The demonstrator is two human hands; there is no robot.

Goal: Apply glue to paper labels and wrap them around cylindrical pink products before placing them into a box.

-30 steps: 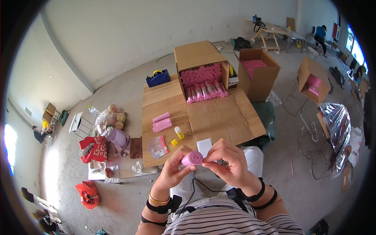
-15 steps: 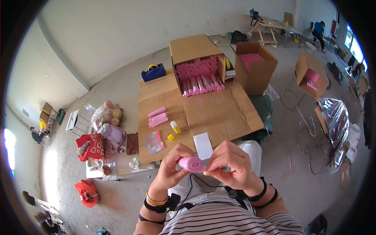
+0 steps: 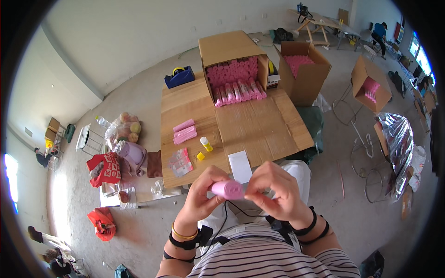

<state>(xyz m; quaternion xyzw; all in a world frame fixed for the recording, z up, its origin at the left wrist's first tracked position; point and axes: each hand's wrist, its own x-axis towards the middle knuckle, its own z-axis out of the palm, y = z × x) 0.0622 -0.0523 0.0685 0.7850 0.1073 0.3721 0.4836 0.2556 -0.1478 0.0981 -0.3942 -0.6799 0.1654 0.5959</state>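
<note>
My left hand [image 3: 207,191] grips a pink roll of plastic bags [image 3: 225,189], its coiled end facing right. Close beside that end, my right hand [image 3: 276,191] has thumb and forefinger pinched together; whatever is between them, if anything, is too small to make out. Just beyond the hands a white sheet of paper [image 3: 239,167] lies at the table's near edge. A glue stick [image 3: 206,144] stands uncapped, with its yellow cap [image 3: 200,156] nearby. To the left are pink printed labels [image 3: 181,163] and two more pink rolls [image 3: 185,135].
At the table's back, an open carton [image 3: 232,44] lies on its side, packed with pink rolls. A blue tape dispenser [image 3: 179,77] sits left of it. More cartons [image 3: 306,74] stand to the right. Bags and a lilac bottle [image 3: 131,151] occupy a low surface at left.
My right fingers have shifted slightly up and away from the roll's end. The roll has tipped a little in my left hand, its coiled end now less squarely in view.
</note>
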